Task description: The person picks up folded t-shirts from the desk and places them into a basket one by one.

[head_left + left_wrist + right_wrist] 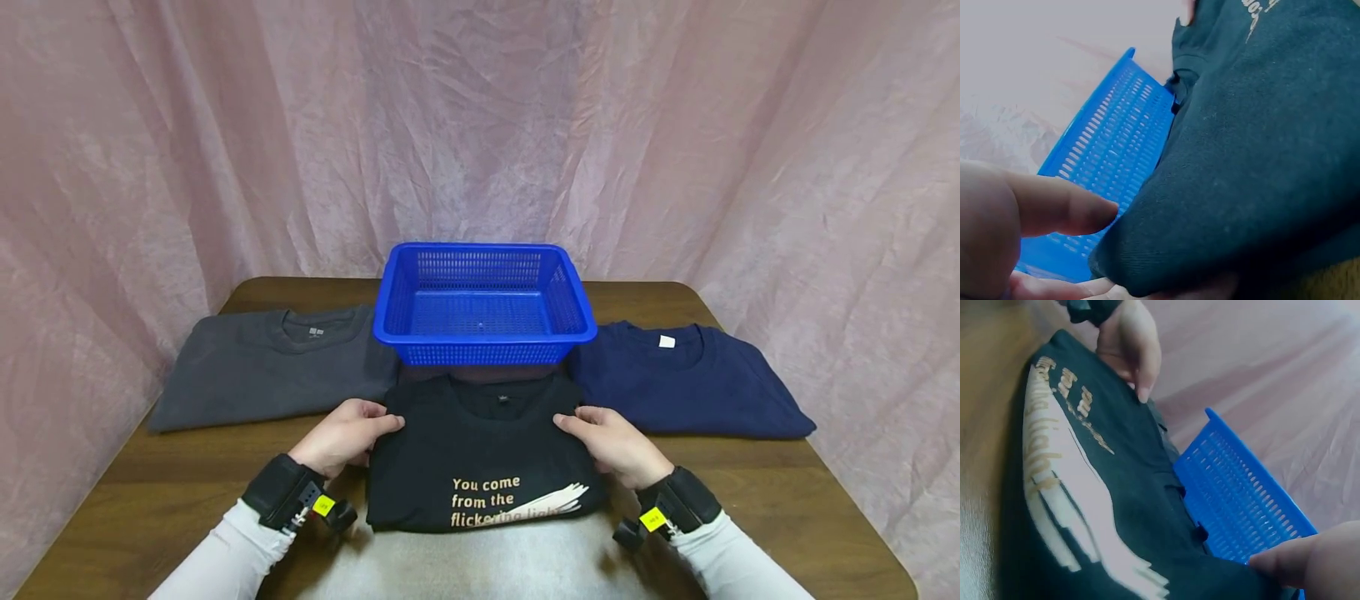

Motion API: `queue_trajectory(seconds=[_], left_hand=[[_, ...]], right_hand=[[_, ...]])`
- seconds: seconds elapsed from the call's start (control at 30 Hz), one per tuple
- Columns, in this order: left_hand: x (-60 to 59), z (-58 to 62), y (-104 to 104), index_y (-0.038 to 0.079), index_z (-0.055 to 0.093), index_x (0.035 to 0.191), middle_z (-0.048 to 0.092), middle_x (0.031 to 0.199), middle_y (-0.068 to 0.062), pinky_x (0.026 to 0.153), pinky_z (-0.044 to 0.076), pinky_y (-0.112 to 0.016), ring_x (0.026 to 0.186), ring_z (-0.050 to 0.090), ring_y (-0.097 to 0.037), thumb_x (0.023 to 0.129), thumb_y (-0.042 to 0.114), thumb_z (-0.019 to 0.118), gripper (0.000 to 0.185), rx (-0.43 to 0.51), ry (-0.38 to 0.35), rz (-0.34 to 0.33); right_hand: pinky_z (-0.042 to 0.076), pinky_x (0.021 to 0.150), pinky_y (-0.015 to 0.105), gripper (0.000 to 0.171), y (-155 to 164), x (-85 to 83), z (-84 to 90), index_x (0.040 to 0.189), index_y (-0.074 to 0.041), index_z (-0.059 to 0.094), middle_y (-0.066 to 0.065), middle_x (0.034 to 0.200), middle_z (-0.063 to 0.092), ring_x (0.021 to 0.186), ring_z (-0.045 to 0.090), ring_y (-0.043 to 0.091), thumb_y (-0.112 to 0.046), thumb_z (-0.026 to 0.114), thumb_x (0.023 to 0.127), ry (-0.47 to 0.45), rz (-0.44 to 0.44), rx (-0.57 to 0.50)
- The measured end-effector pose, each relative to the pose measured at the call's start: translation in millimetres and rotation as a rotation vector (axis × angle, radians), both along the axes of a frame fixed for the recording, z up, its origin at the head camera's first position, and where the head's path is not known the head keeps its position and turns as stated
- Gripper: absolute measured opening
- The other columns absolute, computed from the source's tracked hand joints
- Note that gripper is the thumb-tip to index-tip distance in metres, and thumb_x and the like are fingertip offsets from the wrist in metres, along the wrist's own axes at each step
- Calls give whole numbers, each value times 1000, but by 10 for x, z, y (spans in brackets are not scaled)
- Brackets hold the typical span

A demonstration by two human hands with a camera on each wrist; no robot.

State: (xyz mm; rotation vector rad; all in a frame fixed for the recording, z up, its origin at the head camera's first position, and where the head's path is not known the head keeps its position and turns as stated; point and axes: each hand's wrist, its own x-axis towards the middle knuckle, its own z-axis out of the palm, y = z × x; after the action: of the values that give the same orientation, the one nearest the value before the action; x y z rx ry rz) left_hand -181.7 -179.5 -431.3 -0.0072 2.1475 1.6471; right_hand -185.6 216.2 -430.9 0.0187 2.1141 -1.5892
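A folded black T-shirt with pale lettering lies at the front middle of the wooden table. My left hand grips its upper left corner. In the left wrist view the thumb lies over the shirt's edge and fingers curl beneath it. My right hand holds the upper right corner, its thumb on the cloth. An empty blue plastic basket stands just behind the shirt, close to both hands.
A folded grey T-shirt lies left of the basket and a folded navy T-shirt to its right. Pink drapery closes off the back and sides. A pale cloth covers the table's near edge.
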Motion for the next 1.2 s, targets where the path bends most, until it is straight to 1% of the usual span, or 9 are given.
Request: queue_trajectory(seconds=[0.07,0.17,0.27,0.47,0.63,0.87,1.03,1.1,1.2], left_hand=[[-4,14,-2,3,67,96,62,75,3,64,62,-30,70,62,-10,107,14,64,16,5,-15,-15],[-9,20,-2,0,66,101,67,80,0,66,64,-32,73,67,-12,107,13,63,14,9,-32,-30],[-11,15,5,-2,64,105,70,82,-1,67,64,-32,74,70,-12,106,11,63,13,23,-36,-27],[-1,4,-7,-7,60,119,73,90,-3,70,65,-33,78,72,-13,107,8,59,19,68,-36,-24],[23,41,-38,-11,44,148,74,119,-15,79,68,-40,92,76,-16,109,8,57,46,117,-30,-14],[48,167,-105,-13,30,160,75,124,-17,82,69,-42,96,79,-17,111,11,58,61,184,-7,-38],[89,287,-137,-12,20,167,71,139,-18,88,68,-36,104,77,-12,112,13,58,72,214,11,-51],[110,343,-144,-12,14,169,69,141,-18,81,65,-26,92,73,-4,111,14,60,79,192,33,-36],[134,433,-144,-12,14,170,66,144,-20,65,55,-19,69,61,1,109,14,62,82,145,74,-5]], right_hand=[[68,79,35,47,-13,-18,0,134,9,61,9,104,78,88,78,17,-33,62,112,4,0,-14],[57,61,24,29,-16,-54,-4,112,0,64,-4,75,63,65,64,9,-29,64,111,12,-18,-10],[47,54,21,24,-3,-78,-5,108,-4,60,-7,68,49,57,49,7,-27,64,110,14,-27,2],[47,54,21,18,47,-80,-4,113,-1,59,-5,74,56,59,51,8,-19,63,110,27,-14,-33],[43,53,21,30,108,-63,56,132,3,58,-5,78,61,55,44,8,-19,63,111,41,-15,-61],[65,72,28,46,172,-27,201,147,6,52,0,96,77,66,61,8,-22,62,112,73,3,-92],[47,55,19,36,214,11,318,133,5,59,-3,84,72,58,52,7,-23,63,112,109,17,-72],[42,52,19,31,227,21,371,127,3,60,-3,83,73,58,55,6,-24,63,112,123,17,-66],[47,54,18,29,237,30,457,122,2,60,-1,87,78,64,67,8,-25,64,112,135,20,-74]])
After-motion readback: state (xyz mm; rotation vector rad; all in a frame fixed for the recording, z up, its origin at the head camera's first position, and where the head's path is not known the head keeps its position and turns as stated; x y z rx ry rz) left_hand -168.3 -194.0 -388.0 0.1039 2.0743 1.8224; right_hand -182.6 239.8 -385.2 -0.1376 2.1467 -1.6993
